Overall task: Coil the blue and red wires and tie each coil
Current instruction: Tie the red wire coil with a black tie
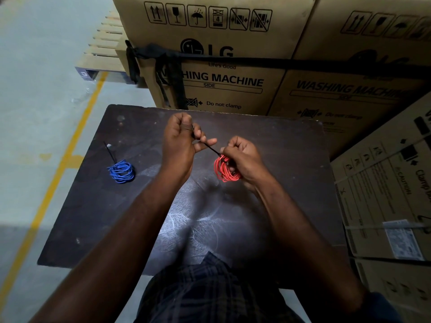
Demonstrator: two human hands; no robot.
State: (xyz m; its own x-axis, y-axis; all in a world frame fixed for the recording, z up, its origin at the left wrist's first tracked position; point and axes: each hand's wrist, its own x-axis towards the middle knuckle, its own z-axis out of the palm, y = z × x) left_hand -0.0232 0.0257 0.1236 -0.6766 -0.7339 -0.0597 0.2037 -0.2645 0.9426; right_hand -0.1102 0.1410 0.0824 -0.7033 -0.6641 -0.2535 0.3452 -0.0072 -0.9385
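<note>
The red wire coil [222, 169] is held above the dark table [140, 217], with my right hand [243, 157] gripping its right side. A black cable tie [212, 149] runs taut from the coil's top up to my left hand [180, 141], whose curled fingers pinch the tie's tail. The blue wire coil [121, 171] lies on the table at the left. A black tie tail [109, 152] sticks up and away from the blue coil.
Stacked cardboard washing-machine boxes [221, 66] stand right behind the table, and more boxes [382, 183] crowd its right side. To the left is grey floor with a yellow line [58, 169] and a wooden pallet [102, 54].
</note>
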